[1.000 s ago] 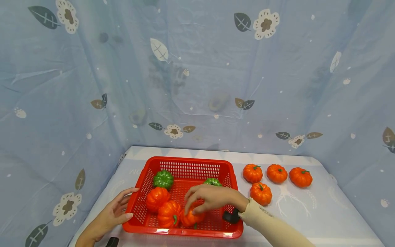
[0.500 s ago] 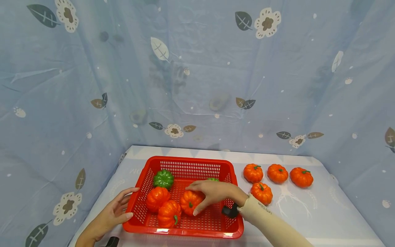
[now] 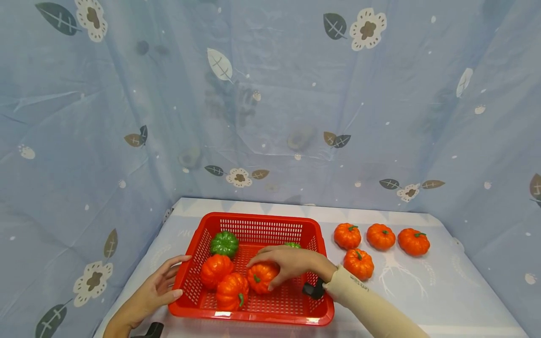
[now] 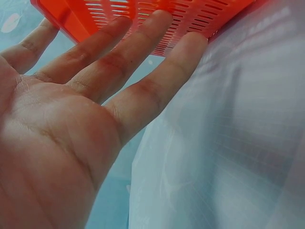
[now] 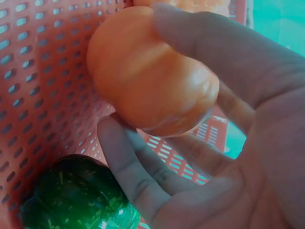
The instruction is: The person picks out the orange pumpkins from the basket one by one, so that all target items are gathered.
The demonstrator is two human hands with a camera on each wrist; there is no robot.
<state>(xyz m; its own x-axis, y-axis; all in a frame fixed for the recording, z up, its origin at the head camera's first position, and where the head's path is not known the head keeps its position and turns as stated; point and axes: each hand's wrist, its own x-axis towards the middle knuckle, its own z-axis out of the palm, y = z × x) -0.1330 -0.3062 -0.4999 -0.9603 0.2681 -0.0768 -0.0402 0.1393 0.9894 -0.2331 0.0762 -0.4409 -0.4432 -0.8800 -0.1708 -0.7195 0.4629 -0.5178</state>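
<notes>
My right hand [image 3: 293, 263] reaches into a red plastic basket [image 3: 249, 318] and holds a small orange pumpkin [image 3: 258, 280] between thumb and fingers. In the right wrist view the thumb lies on one side of this pumpkin [image 5: 147, 71], with the fingers at the opposite side. Two other orange pumpkins [image 3: 216, 271] sit to its left in the basket. My left hand [image 3: 154, 286] is at the basket's left side, fingers extended; in the left wrist view its fingertips [image 4: 188, 45] are right at the slotted wall [image 4: 190, 16].
Inside the basket a green pumpkin [image 3: 224, 244] sits at the back left. Another green pumpkin [image 3: 292, 244] is mostly hidden behind the right hand. Several orange pumpkins [image 3: 358, 264] stand on the white table [image 3: 405, 300] right of the basket. A patterned blue curtain [image 3: 274, 117] surrounds the table.
My right hand has gone from hovering over the pumpkin to gripping it, and the pumpkin has shifted toward the back of the basket, its stem turned. The left hand has stayed put.
</notes>
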